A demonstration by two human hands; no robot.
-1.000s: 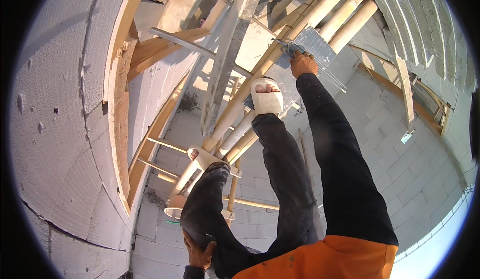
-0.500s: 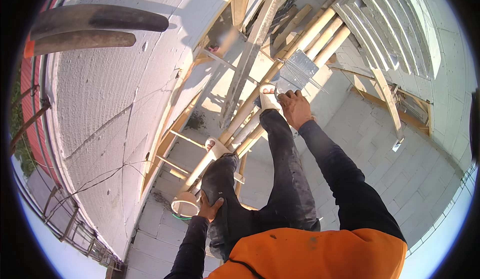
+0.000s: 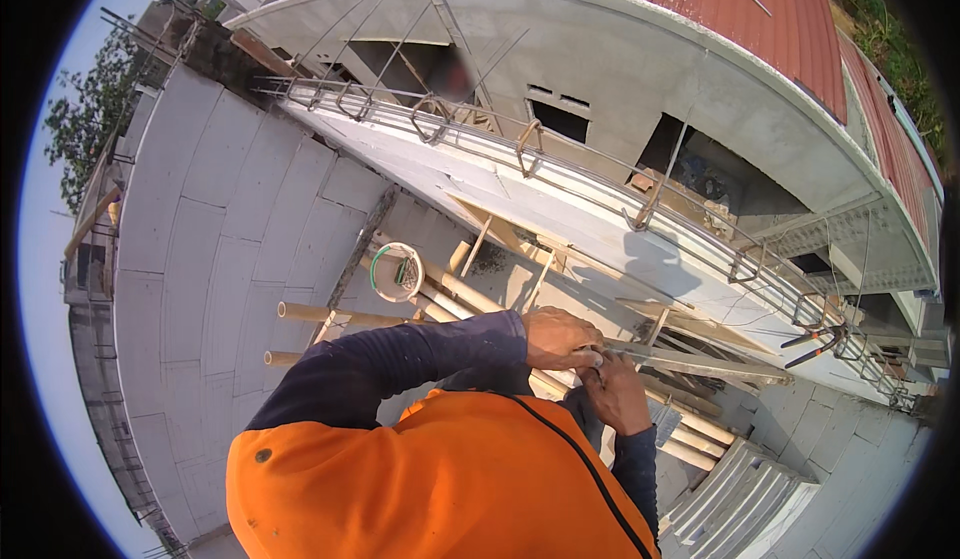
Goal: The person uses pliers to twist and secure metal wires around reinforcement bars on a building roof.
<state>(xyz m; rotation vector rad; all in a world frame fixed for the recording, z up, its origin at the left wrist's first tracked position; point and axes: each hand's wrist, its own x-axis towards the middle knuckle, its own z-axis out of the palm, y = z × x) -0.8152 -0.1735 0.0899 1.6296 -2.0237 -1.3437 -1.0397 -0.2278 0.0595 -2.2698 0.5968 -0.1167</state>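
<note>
My left hand [image 3: 558, 338] and my right hand [image 3: 616, 393] meet in front of my chest, fingers bent and closed together. Between the fingertips shows a small pale piece [image 3: 592, 358], too little of it to name. Just beyond the hands, a long grey wooden beam [image 3: 700, 361] slants away to the right. Light round poles [image 3: 470, 294] run below my arms. To the left of the hands, a white bucket [image 3: 412, 289] with a green edge has bits of something inside.
A rebar cage [image 3: 530, 149] runs along the white wall top, with dark-handled pincers [image 3: 815, 345] on it at right. Stacked pale blocks [image 3: 745, 504] sit lower right. Beyond the wall stands a building with a red roof [image 3: 600, 4].
My view has swung toward the wall and rebar. My left hand has left my thigh and my right hand has come up from beside my foot; both now meet at my chest.
</note>
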